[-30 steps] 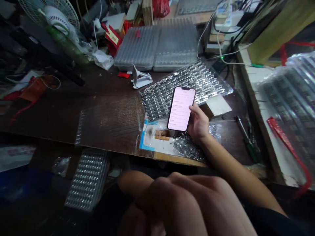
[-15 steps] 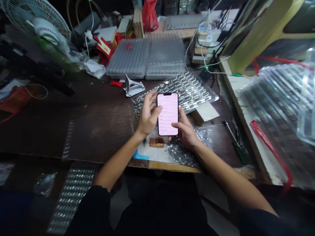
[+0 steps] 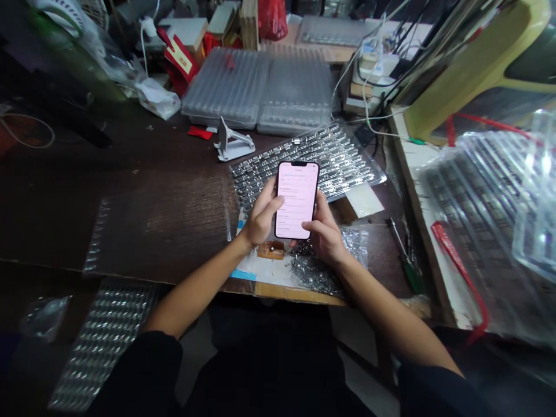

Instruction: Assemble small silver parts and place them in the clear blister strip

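Observation:
A smartphone [image 3: 296, 200] with a lit pale pink screen and lines of small text is held upright above the bench. My left hand [image 3: 262, 215] grips its left edge, thumb over the screen's side. On the lower right edge, my right hand [image 3: 325, 233] is wrapped round it with the thumb on the glass; its other fingers are mostly hidden behind. Below the phone sits a small brown box [image 3: 271, 250] with tiny dark bits in it. A heap of small metal parts [image 3: 319, 275] lies on plastic beside it. Behind the phone, a clear tray of metal pieces [image 3: 343, 159] rests at a slant.
A white phone stand [image 3: 233, 142] stands beyond my left hand. Stacked clear plastic trays [image 3: 226, 87] fill the back. A green-handled screwdriver [image 3: 408, 272] lies at right. More filled trays [image 3: 478, 191] lie beyond the white ledge. Another tray [image 3: 104, 336] is low at left.
My left hand's fingers have closed in from being spread beside the phone to gripping its edge. The text on the screen has changed. The camera view has shifted slightly.

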The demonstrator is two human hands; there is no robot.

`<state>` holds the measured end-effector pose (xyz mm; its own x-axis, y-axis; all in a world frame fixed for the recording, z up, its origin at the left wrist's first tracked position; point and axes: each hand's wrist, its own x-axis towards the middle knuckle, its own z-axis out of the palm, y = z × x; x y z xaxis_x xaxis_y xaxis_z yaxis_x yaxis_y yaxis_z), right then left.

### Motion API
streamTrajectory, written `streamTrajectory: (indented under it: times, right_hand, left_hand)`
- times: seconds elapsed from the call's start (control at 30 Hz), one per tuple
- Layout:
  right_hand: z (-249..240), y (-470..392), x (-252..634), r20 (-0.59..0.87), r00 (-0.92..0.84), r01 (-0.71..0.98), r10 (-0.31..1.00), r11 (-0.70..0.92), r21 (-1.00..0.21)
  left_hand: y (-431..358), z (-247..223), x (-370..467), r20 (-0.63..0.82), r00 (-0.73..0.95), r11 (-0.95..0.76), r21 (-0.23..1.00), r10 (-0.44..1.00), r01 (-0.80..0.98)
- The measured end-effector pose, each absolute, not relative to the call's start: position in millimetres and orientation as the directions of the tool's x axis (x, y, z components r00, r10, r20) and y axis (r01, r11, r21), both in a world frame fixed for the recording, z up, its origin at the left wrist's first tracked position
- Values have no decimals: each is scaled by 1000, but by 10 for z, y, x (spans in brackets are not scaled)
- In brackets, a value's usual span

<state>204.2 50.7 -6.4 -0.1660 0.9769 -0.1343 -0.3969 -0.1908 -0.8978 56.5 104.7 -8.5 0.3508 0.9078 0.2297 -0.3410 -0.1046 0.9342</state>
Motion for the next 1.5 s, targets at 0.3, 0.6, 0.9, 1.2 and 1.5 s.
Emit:
streamTrajectory:
  times: [0.3,0.6,0.9,1.2,1.5]
  right_hand:
    - [-80,496,2052,-108,-160,-371,981,-161,-915]
    - [-141,481,2056,-64,-190,-277,980,-116,-954]
    - [-136,485,2062,-60,-185,-347,981,-122,-930]
    - [-100,484,2054,-87,-99,-306,991,-113,-945]
    - [-134,498,2067,-55,-114,-349,992,-92,-933]
  left_hand:
    - [1041,-117,592,251,338,-128,929,907,-347]
    - [1074,-162,599,229,177,-171,940,957,-295]
    - [1052,-217,560,241,302,-125,926,922,-356]
    - [1000,-184,559,267,441,-81,915,857,-395]
    - [979,-215,534,343,501,-166,917,795,-363]
